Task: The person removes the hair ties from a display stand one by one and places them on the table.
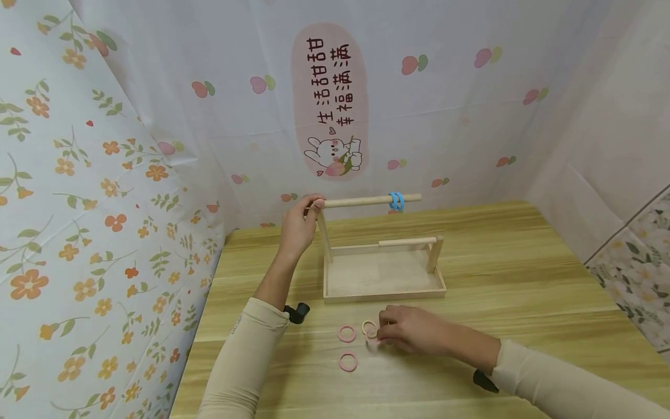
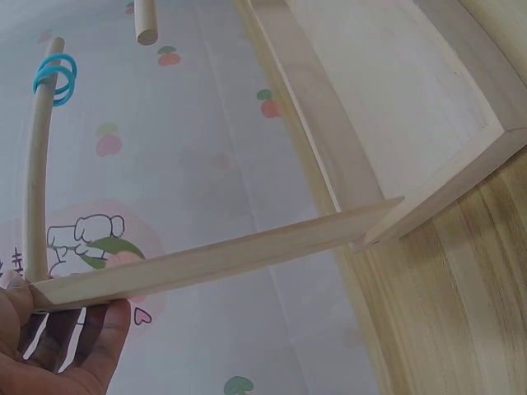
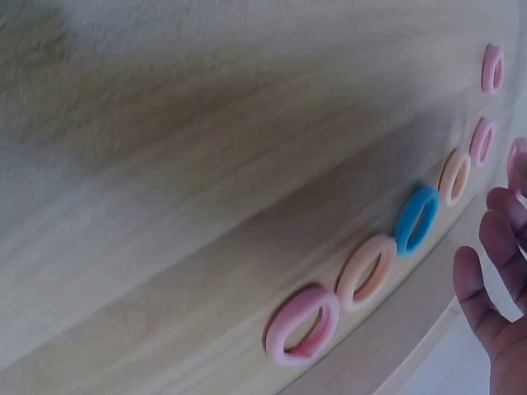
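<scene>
My left hand point(image 1: 300, 226) grips the top of the upright post of a wooden stand point(image 1: 384, 298), where the upper rod point(image 1: 356, 202) joins it. Blue hair ties point(image 1: 396, 202) hang around that rod toward its free end. Over the table, my right hand point(image 1: 416, 330) pinches a pink hair tie point(image 3: 516, 164), blurred in the head view. Below the hand in the right wrist view lies a row of hair ties: a pink one point(image 3: 279, 336), peach ones point(image 3: 352, 273), a blue one point(image 3: 405, 226) and further pink ones point(image 3: 486, 69).
A shorter post point(image 1: 435, 256) at the stand's right end carries a lower rod point(image 1: 407, 242) pointing left. The stand's tray has low walls, and it sits on a wood-grain table point(image 1: 502, 279). Patterned cloth point(image 1: 445, 134) hangs behind and at the left.
</scene>
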`<state>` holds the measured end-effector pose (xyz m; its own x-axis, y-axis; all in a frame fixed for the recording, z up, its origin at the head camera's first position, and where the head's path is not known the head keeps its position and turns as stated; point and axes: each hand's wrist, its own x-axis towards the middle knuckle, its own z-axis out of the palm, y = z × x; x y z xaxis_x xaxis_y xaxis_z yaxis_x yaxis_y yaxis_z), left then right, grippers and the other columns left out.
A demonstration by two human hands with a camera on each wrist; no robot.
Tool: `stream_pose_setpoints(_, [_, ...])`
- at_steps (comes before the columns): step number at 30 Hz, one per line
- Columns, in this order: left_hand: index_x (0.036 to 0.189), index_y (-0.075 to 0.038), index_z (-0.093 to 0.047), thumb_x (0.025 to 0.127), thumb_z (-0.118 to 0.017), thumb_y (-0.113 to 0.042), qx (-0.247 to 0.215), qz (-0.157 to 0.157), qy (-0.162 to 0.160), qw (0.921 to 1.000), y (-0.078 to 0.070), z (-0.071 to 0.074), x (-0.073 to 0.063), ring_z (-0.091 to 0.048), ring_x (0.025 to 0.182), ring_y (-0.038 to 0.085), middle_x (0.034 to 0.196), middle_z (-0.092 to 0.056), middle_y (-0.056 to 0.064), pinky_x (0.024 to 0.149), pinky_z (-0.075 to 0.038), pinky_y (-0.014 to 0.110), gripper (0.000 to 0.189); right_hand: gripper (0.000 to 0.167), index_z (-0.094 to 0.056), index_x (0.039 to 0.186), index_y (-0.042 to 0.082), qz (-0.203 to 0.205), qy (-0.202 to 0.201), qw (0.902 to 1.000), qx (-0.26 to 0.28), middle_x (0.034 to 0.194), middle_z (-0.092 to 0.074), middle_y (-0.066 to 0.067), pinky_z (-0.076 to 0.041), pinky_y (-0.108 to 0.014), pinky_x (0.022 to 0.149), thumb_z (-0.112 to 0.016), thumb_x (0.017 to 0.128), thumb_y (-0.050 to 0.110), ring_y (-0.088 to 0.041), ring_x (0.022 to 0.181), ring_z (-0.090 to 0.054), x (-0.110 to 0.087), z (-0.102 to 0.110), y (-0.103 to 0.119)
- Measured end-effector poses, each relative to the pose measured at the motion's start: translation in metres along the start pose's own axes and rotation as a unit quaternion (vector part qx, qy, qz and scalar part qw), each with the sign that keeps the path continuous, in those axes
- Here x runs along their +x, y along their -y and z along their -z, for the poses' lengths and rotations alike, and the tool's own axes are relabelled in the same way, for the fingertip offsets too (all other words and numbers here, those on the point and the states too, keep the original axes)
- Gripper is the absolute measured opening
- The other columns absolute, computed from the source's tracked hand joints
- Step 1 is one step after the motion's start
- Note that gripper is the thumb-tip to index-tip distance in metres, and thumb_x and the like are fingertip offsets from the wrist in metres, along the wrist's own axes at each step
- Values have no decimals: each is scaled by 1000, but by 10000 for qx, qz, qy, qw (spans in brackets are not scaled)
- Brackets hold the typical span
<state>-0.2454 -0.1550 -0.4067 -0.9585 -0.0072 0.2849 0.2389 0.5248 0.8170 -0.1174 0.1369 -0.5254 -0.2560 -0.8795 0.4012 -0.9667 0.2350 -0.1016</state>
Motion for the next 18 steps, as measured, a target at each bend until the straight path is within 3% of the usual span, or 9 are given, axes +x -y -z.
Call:
stream_pose_setpoints(12, [132, -15, -76, 112, -59, -42, -42, 17, 8, 10000, 2, 0, 0, -76, 119, 33, 121, -78, 15, 89, -61, 49, 37, 2, -82, 101, 27, -138, 480, 9984, 265, 91, -60, 14, -42, -10, 71, -82, 101, 29, 0, 83, -50, 4, -11, 16])
stream_pose_setpoints(18, [133, -16, -76, 112, -58, -43, -26, 17, 3, 10000, 2, 0, 1, -76, 119, 33, 122, -78, 15, 90, -61, 49, 38, 4, -82, 104, 28, -252, 836, 9958, 273, 92, -57, 14, -42, -13, 73, -80, 103, 30, 0, 83, -46, 7, -14, 20])
